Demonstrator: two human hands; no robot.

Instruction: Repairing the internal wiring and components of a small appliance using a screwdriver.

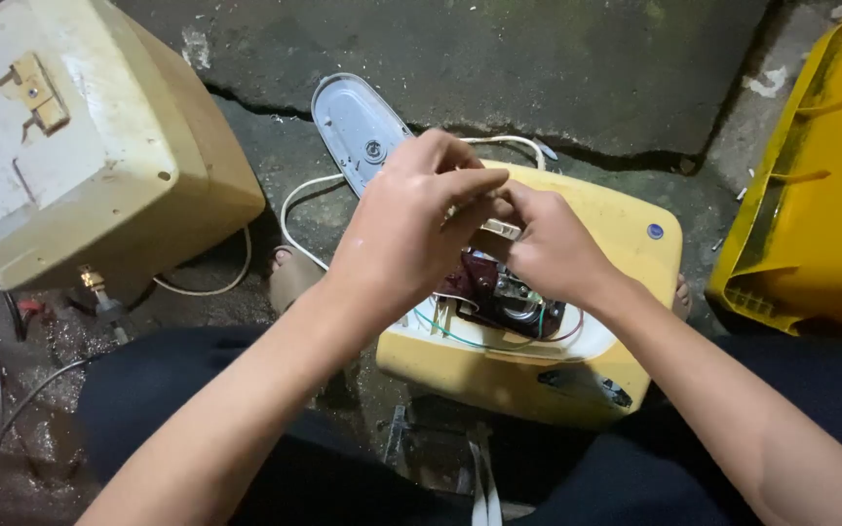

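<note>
A yellow appliance casing (626, 229) lies open on the ground between my knees, showing a dark red circuit board (499, 292) with green, white and red wires. Both hands meet above that opening. My left hand (406, 229) has its fingers pinched together over a small pale part (501, 228). My right hand (553, 244) touches the same part from the other side with curled fingers. How firmly either hand grips it is hidden by the fingers.
A grey oval cover plate (353, 122) lies behind the casing. A white cable (294, 195) loops around it. A large cream box-shaped appliance (80, 146) stands at left, a yellow plastic bin (821, 185) at right. Metal tools (479, 477) lie near my legs on cracked concrete.
</note>
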